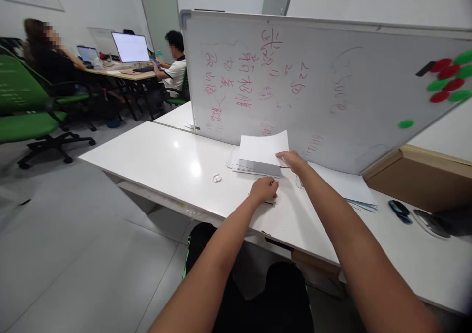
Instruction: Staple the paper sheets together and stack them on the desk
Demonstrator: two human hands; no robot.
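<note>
My right hand (pixel 293 161) pinches the right edge of a white sheet of paper (pixel 263 147), which is lifted and slightly bent. Beneath that sheet lies a loose stack of paper (pixel 254 167) on the white table (pixel 165 151). Closer to me, my left hand (pixel 264 189) rests on the tabletop with its fingers curled. A thin, dark-edged thing (pixel 271 202) shows under the left hand, mostly hidden, and I cannot make out what it is. To the left of the stack sits a small white ring-shaped item (pixel 217 178).
A whiteboard (pixel 236 77) with red writing and red and green magnets leans behind the table. Right of my right forearm are another paper stack (pixel 342 183), a cardboard box (pixel 405 180) and small dark items (pixel 399 210). Two people sit at a desk (pixel 121 73) far left, near a green chair (pixel 29 97).
</note>
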